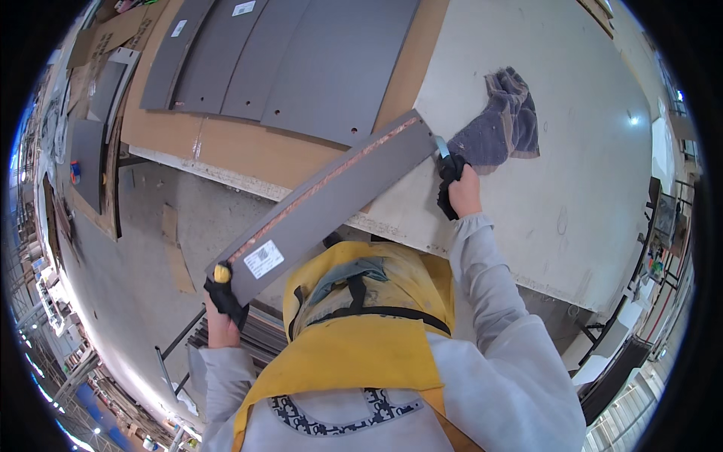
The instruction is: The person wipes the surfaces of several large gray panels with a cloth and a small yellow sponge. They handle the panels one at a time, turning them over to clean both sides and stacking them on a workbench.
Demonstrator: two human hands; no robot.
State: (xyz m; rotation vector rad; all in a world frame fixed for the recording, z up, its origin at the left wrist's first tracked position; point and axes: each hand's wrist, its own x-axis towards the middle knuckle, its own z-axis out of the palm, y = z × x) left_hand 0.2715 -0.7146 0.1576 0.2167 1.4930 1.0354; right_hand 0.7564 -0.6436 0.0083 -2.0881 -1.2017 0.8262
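Observation:
A long grey board [339,198] with a rough reddish-brown groove and a white label [264,259] lies slanted, its far end over the worktable [570,186] and its near end past the edge. My left hand [226,296], in a black glove with a yellow-wrapped fingertip, grips the near end. In my right hand [458,183], also wearing black, is a small tool with a pale metal blade [441,147], close beside the board's far corner. What kind of tool it is cannot be told. A crumpled purple-grey cloth [502,124] lies just beyond that hand.
Several grey panels [327,68] lie on brown cardboard [243,148] at the table's upper left. More boards [87,158] stand on a surface at the far left. Below my left side is a stack of dark boards [262,333] by a metal frame [169,361].

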